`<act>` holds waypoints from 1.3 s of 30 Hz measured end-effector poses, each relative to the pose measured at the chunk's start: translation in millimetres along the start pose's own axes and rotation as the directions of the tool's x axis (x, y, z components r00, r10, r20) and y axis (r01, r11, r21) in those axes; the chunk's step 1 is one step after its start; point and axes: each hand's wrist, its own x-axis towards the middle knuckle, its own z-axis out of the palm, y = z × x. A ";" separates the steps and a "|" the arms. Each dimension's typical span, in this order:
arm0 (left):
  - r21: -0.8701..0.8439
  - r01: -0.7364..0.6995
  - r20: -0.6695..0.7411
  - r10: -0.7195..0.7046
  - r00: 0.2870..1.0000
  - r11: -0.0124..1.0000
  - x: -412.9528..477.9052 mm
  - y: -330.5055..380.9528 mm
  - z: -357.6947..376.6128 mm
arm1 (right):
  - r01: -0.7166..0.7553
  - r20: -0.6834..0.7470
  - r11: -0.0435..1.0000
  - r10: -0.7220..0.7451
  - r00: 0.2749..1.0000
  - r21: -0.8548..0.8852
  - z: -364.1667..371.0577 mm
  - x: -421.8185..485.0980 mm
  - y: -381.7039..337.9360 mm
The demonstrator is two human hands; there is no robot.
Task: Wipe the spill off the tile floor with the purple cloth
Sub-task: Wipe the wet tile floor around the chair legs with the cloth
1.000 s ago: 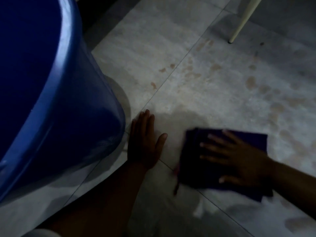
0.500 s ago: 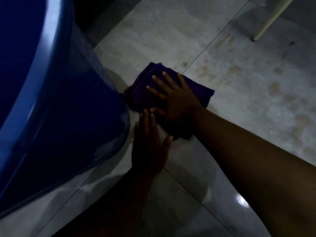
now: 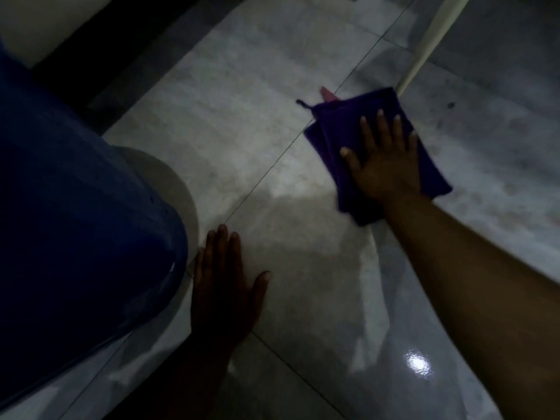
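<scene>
The folded purple cloth (image 3: 339,128) lies flat on the pale tile floor (image 3: 236,122), far from me and right of centre. My right hand (image 3: 383,165) presses on it, palm down with fingers spread. My left hand (image 3: 222,283) rests flat on the bare tile near me, beside the blue bin, holding nothing. Faint dark marks and smears of the spill (image 3: 448,106) show on the tile right of the cloth. The tile near my right forearm looks wet and shiny.
A large blue plastic bin (image 3: 75,222) fills the left side, close to my left hand. A cream furniture leg (image 3: 424,50) meets the floor just behind the cloth. A small pink scrap (image 3: 327,93) pokes out at the cloth's far edge. A dark skirting strip runs along the upper left.
My right hand has swept the cloth from beside the bin away and to the right, up to the cream leg. My left hand has stayed planted on the tile.
</scene>
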 end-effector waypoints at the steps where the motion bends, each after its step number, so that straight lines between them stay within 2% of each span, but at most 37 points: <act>1: -0.011 0.007 -0.014 -0.007 1.000 1.000 0.6 1.1 -1.2 | 0.049 0.006 0.999 -0.049 0.999 -0.005 3.8 -20.8 -4.8; 3: -0.065 -0.030 -0.086 0.024 0.996 0.997 6.6 8.9 -4.7 | 0.328 0.049 0.944 -0.326 0.944 -0.042 9.8 -68.4 -4.0; 5: -0.114 -0.173 -0.202 0.148 0.968 0.978 17.0 24.0 -6.4 | 0.628 0.124 0.775 -0.618 0.776 -0.072 15.1 -111.0 19.4; 6: -0.122 -0.238 -0.250 0.202 0.947 0.964 23.1 34.3 -7.2 | 0.706 0.150 0.704 -0.692 0.706 -0.073 16.1 -125.7 39.5; 7: -0.130 -0.272 -0.266 0.231 0.936 0.953 29.5 45.4 -8.7 | 0.736 0.162 0.673 -0.720 0.675 -0.072 15.0 -135.4 61.6; 8: -0.138 -0.284 -0.257 0.243 0.935 0.949 35.9 55.7 -10.8 | 0.724 0.163 0.685 -0.708 0.687 -0.077 13.0 -140.4 83.1; 10: -0.145 -0.293 -0.200 0.262 0.944 0.945 48.6 74.2 -11.3 | 0.584 0.147 0.807 -0.569 0.809 -0.090 4.3 -138.3 120.4; 12: -0.130 -0.296 -0.139 0.278 0.950 0.946 57.9 85.1 -8.3 | 0.299 0.092 0.952 -0.293 0.952 -0.060 -3.6 -125.8 136.1; 13: -0.114 -0.294 -0.115 0.281 0.953 0.949 60.5 88.0 -5.8 | 0.142 0.048 0.989 -0.140 0.989 -0.033 -4.6 -117.6 133.1; 15: -0.073 -0.287 -0.085 0.280 0.956 0.955 61.5 90.5 -1.8 | -0.095 -0.007 0.995 0.095 0.995 0.002 -3.7 -97.5 107.0; 16: -0.062 -0.284 -0.082 0.278 0.957 0.957 60.8 90.7 -0.3 | -0.137 -0.019 0.991 0.137 0.990 0.001 -2.6 -86.0 87.1; 17: -0.053 -0.283 -0.085 0.278 0.957 0.958 59.9 90.4 1.0 | -0.119 -0.022 0.993 0.119 0.993 -0.004 -0.3 -73.8 65.6; 19: -0.020 -0.289 -0.081 0.286 0.955 0.957 59.9 90.1 2.9 | 0.049 -0.009 0.999 -0.049 0.999 -0.011 1.9 -47.6 22.1; 21: 0.007 -0.278 -0.061 0.278 0.959 0.961 63.4 92.0 5.0 | 0.269 -0.005 0.963 -0.269 0.963 -0.022 3.1 -15.9 -14.1; 24: -0.016 -0.226 -0.021 0.226 0.974 0.974 69.1 95.9 3.8 | 0.556 0.082 0.827 -0.550 0.831 -0.084 0.0 43.2 -48.0; 26: -0.009 -0.236 -0.020 0.236 0.972 0.972 66.4 97.4 3.1 | 0.664 0.128 0.740 -0.652 0.747 -0.109 -6.5 82.7 -53.2; 27: -0.003 -0.248 -0.013 0.248 0.969 0.969 63.4 97.4 3.4 | 0.677 0.127 0.729 -0.665 0.736 -0.105 -10.5 99.5 -51.5; 28: 0.000 -0.255 -0.007 0.255 0.967 0.967 60.3 96.8 4.4 | 0.655 0.111 0.750 -0.646 0.756 -0.094 -13.7 113.9 -47.8; 30: 0.003 -0.236 -0.012 0.236 0.972 0.972 64.0 97.2 5.3 | 0.522 0.057 0.849 -0.519 0.853 -0.078 -19.3 145.2 -38.7; 33: 0.009 -0.205 0.003 0.205 0.979 0.979 70.1 101.6 4.4 | 0.181 0.013 0.981 -0.180 0.984 -0.067 -26.5 174.8 -25.9; 36: -0.001 -0.207 0.022 0.207 0.978 0.978 71.0 99.9 1.2 | -0.100 0.030 0.995 0.100 0.995 -0.002 -27.1 178.9 -31.9; 39: 0.001 -0.218 0.020 0.218 0.976 0.976 70.5 97.6 -1.4 | -0.160 0.002 0.987 0.160 0.987 0.008 -22.0 161.9 -47.6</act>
